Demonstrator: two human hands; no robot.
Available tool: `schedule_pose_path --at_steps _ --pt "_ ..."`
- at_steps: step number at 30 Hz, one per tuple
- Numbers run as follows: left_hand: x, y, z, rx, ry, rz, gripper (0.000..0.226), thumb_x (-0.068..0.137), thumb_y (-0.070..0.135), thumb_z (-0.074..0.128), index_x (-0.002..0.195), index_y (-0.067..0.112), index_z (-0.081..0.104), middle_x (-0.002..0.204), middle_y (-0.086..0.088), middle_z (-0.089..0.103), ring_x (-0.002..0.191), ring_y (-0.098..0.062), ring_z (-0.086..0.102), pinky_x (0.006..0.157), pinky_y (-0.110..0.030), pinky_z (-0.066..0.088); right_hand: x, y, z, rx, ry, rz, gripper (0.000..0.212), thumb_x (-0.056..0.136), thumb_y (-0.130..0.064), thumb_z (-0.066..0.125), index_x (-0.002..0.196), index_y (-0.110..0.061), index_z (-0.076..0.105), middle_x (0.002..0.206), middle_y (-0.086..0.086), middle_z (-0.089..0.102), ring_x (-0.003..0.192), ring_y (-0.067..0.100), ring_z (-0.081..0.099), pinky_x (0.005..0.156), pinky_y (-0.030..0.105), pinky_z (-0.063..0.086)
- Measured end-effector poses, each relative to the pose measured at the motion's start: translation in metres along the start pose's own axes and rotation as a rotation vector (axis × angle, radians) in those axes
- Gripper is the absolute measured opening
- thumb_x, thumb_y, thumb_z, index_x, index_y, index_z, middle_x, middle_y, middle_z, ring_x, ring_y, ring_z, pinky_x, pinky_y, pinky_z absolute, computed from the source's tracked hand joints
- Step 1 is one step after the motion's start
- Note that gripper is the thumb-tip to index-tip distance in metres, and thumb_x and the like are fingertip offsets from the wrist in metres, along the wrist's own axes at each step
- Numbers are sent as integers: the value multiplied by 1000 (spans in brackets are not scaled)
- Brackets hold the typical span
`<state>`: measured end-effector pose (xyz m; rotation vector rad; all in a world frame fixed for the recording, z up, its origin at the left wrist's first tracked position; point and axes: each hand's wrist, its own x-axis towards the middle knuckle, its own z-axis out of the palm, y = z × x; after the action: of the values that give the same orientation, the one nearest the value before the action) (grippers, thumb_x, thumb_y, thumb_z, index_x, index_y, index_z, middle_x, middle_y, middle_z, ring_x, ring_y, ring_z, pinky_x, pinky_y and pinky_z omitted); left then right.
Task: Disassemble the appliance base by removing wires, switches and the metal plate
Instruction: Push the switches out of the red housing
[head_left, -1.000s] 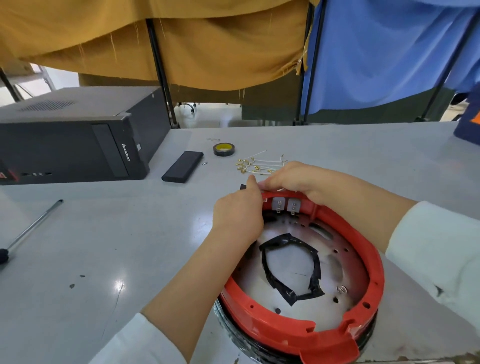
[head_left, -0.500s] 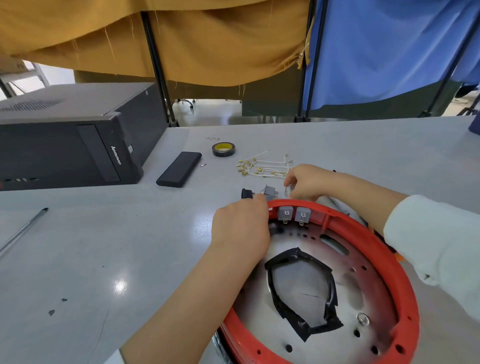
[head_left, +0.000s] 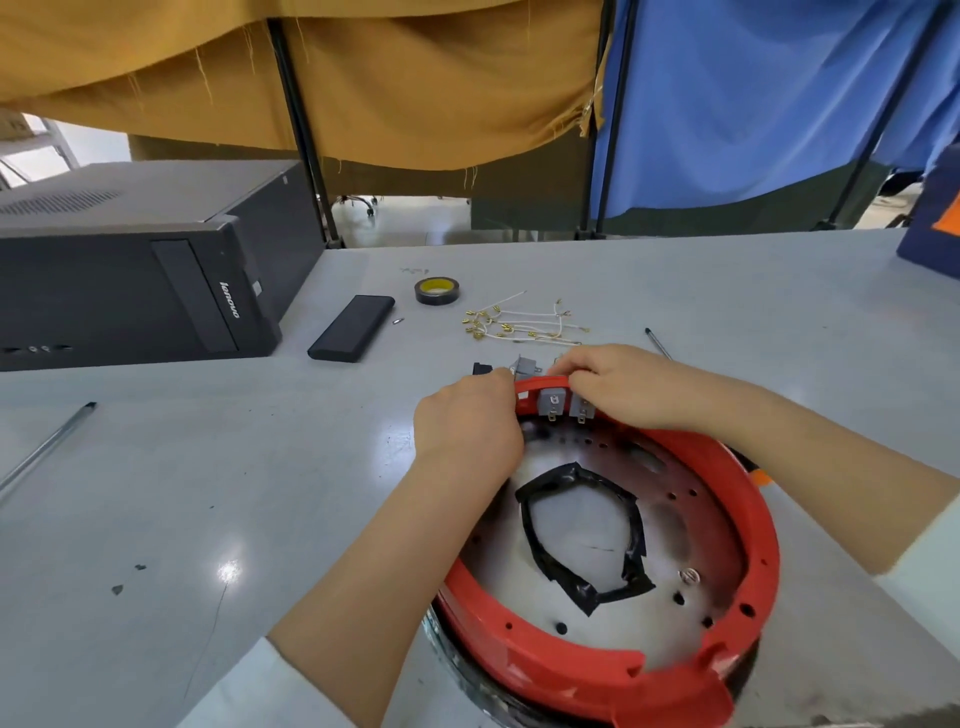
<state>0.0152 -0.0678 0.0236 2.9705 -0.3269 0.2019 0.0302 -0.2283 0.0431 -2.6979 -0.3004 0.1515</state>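
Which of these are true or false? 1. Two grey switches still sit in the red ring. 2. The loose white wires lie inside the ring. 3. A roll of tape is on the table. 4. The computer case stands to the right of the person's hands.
1. True: two grey switches sit in the red ring, under the right hand.
2. False: the white wires lie on the table, beyond the ring.
3. True: the tape roll lies near the wires.
4. False: the black computer case stands left of the left hand.
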Motion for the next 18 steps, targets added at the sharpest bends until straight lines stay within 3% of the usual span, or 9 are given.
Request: schedule_pose_path --at_steps 4,9,12,15,18 --pt "-8 0 -4 2 -17 -62 34 88 22 50 122 21 46 112 -7 60 100 -28 58 67 -30 34 -19 -2 15 -202 104 -130 31 94 -26 36 121 -23 50 115 1 57 106 21 54 88 39 44" --pt "-25 -5 -1 31 -39 -82 19 92 32 44 103 17 41 109 -5 58 96 -28 57 64 -31 31 -24 -8 26 -336 142 -231 30 98 -34 31 122 -20 43 120 2 53 103 24 54 81 37 42" --pt "-19 -6 -6 -23 -132 -133 25 94 39 39 106 17 40 110 -8 59 93 -29 53 69 -31 34 -22 -11 26 -367 136 -289 28 99 -32 32 121 -17 42 119 4 52 102 24 53 76 33 36" --pt "-6 -8 -13 -96 -207 -6 35 93 33 44 124 15 42 117 -9 57 105 -29 54 81 -34 43 -19 -12 24 -407 118 -309 30 100 -30 31 123 -14 40 121 6 50 102 27 53 74 33 34" --pt "-3 -10 -14 -155 -213 189 36 90 12 44 126 14 44 119 -12 57 106 -30 54 86 -38 44 -18 -13 24 -440 82 -299 35 100 -28 29 128 -10 37 123 10 47 103 31 54 81 38 42"
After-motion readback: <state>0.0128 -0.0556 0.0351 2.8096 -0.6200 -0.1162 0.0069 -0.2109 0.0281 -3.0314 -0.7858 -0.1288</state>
